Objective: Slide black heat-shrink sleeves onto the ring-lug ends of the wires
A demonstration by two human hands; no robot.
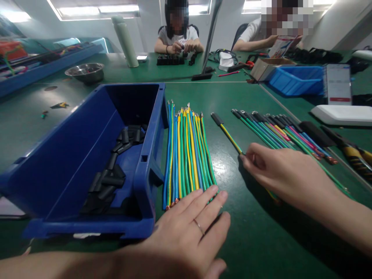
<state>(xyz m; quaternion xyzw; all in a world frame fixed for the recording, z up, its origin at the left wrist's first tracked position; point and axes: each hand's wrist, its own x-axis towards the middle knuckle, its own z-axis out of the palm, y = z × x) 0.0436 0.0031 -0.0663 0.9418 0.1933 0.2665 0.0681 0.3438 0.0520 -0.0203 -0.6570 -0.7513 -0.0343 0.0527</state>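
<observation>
My left hand (193,228) lies with fingers stretched over the lower ends of a row of cut wires (186,155) in blue, yellow and green. Metal lugs sit on the far ends of these wires, and bare copper shows at some near ends. Between finger and thumb, my right hand (270,166) pinches a yellow-green wire (231,137) whose far end wears a black sleeve. To its right lies a second row of wires (264,130) with black sleeves. A blue bin (151,143) on the left holds several short black sleeves (107,182).
Pliers (350,151) and a white device (343,115) lie at the right. Behind them stand a phone (337,83), a light-blue tray (296,79) and a cardboard box (269,69). A metal bowl (85,73) and pale bottle (124,40) stand at the far left. Two people sit opposite.
</observation>
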